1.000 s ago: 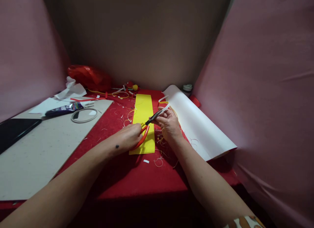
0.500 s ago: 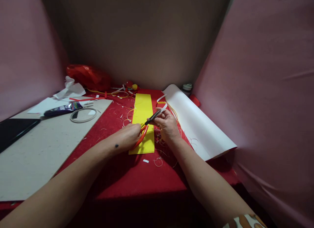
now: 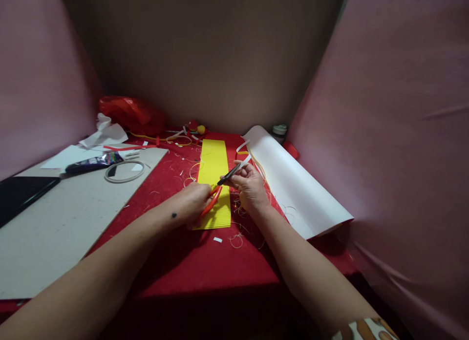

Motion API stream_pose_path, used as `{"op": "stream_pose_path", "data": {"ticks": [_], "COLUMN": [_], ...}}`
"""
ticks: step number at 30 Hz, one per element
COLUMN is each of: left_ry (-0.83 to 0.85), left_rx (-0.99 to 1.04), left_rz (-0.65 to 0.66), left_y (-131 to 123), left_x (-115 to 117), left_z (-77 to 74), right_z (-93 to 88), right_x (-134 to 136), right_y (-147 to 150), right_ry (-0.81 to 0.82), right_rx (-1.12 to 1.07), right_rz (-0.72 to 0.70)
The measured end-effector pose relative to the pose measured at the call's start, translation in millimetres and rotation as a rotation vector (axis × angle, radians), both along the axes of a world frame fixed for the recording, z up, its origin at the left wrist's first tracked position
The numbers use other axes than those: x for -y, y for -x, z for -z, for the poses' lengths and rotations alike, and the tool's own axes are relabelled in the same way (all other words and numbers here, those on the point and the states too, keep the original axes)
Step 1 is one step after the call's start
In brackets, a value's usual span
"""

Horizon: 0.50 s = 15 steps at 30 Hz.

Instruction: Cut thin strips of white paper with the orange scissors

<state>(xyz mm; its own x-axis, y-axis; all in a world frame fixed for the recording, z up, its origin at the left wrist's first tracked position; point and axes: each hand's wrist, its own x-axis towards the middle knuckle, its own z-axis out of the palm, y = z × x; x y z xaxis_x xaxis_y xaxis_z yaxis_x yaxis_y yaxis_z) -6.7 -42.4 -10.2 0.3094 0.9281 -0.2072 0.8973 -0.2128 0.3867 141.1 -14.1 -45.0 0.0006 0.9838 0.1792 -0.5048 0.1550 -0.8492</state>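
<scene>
My left hand (image 3: 198,201) is closed on the orange-red handles of a pair of scissors (image 3: 213,201). The dark blades point up and to the right, reaching the fingers of my right hand (image 3: 252,186). Those fingers pinch a narrow white strip (image 3: 245,160), whose far end curls up and away; the blades lie along it. Whether the blades are apart is too small to tell. Beneath both hands lies a yellow corrugated sheet (image 3: 213,159), its near part ridged.
A grey board (image 3: 91,223) on the left bears a dark tube (image 3: 93,164), a ring of tape (image 3: 124,172) and a black flat object (image 3: 27,196). A rolled white sheet (image 3: 300,183) lies right. Thread scraps litter the red cloth (image 3: 205,266). A red plastic bag (image 3: 132,114) sits behind.
The scissor handles have drawn slightly closer together in my left hand. The white strip's loose end has shifted a little to the right. My right hand stays nearly in place.
</scene>
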Motion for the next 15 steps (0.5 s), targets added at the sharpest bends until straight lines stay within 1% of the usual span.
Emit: {"op": "stream_pose_path", "data": {"ticks": [3,7,11,15], "left_ry": [-0.02,-0.049,-0.051,-0.073], "left_rx": [-0.059,-0.048,-0.055,-0.094], "left_rz": [0.049,0.109,0.095,0.063], "left_y": [-1.7,-0.1,0.3,-4.2], "left_x": [2.4,3.2,0.5,-0.3], "left_z": [-3.6,-2.3,1.7,0.1], "right_z": [-0.3,1.6,3.9,6.5], "right_x": [0.7,2.2,3.1,2.7], "right_y": [1.5,5.4,8.3,9.1], "right_ry": [0.002,-0.008,-0.027,-0.022], "right_rx": [-0.005,0.031,0.04,0.039], "right_rz": [0.0,-0.015,-0.011,-0.01]}}
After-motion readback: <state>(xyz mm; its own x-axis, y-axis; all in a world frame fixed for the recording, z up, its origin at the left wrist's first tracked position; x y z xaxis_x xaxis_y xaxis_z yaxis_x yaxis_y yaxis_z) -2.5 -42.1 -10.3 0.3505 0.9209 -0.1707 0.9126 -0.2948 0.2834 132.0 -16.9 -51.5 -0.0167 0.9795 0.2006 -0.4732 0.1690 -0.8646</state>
